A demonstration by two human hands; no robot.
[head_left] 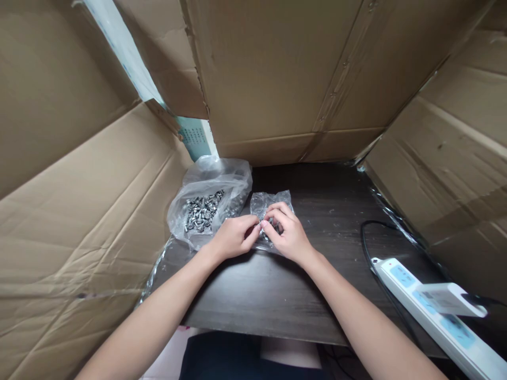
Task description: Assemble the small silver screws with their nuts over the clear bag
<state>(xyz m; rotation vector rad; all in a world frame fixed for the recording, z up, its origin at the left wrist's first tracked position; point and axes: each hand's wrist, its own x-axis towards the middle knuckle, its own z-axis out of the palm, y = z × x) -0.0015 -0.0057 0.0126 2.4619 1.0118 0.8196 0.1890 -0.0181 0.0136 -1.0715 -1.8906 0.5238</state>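
My left hand (236, 236) and my right hand (288, 232) meet over a small clear plastic bag (263, 199) on the dark table. Thumb and fingertips are pinched together on both hands, with the tips nearly touching. Whatever sits between them is too small to make out. Shiny metal pieces show under my right fingers, mostly covered by the hand. Just left of my left hand stands a larger, opened clear plastic bag (234, 171), holding a heap of silvery metal screws (202, 210).
Cardboard walls (293, 79) enclose the dark table (273, 295) at the back and both sides. To the right lies a white power strip (404, 285) with a white plugged-in adapter (443, 298). A black cable (366, 248) loops beside it.
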